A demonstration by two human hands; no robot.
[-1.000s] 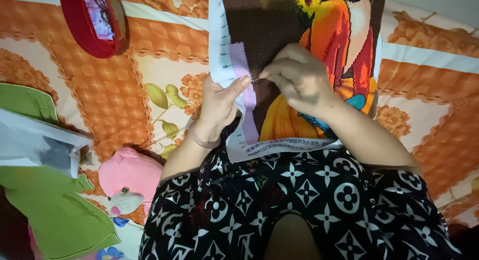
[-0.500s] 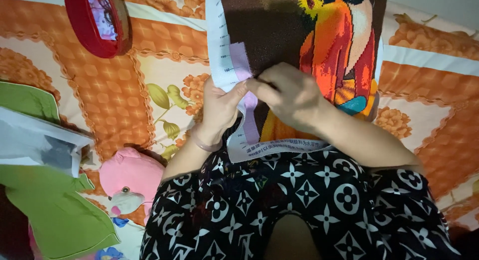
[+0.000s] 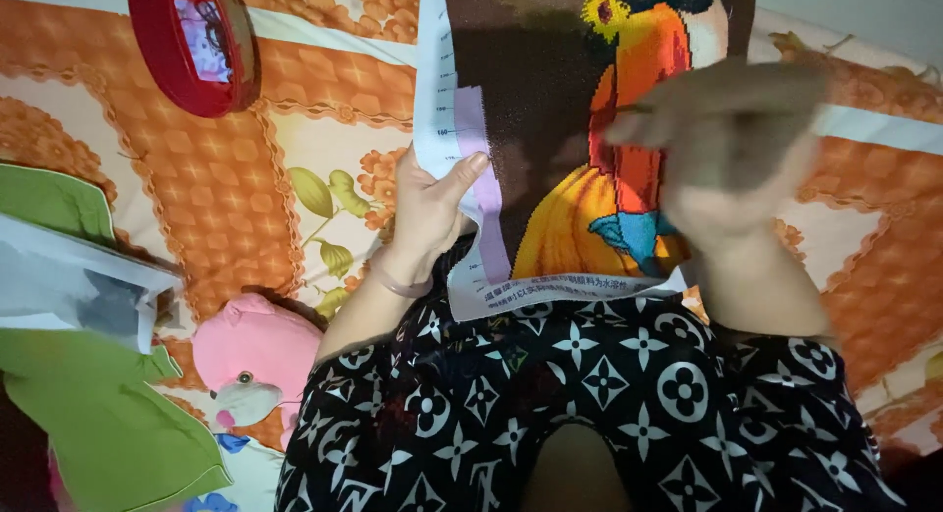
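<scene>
The person wears black clothing printed all over with white 4-pointed stars, flowers and ringed circles. Both forearms are bare, with no sleeves showing. A thin pale band circles the left wrist. The right hand shows only as a blur.

The right hand, at upper right of the frame, is smeared by motion blur; whether its fingers pinch anything cannot be told. The embroidery canvas runs off the top edge. The red round case at upper left is cropped, and the pink plush toy is partly hidden behind the patterned clothing.
</scene>
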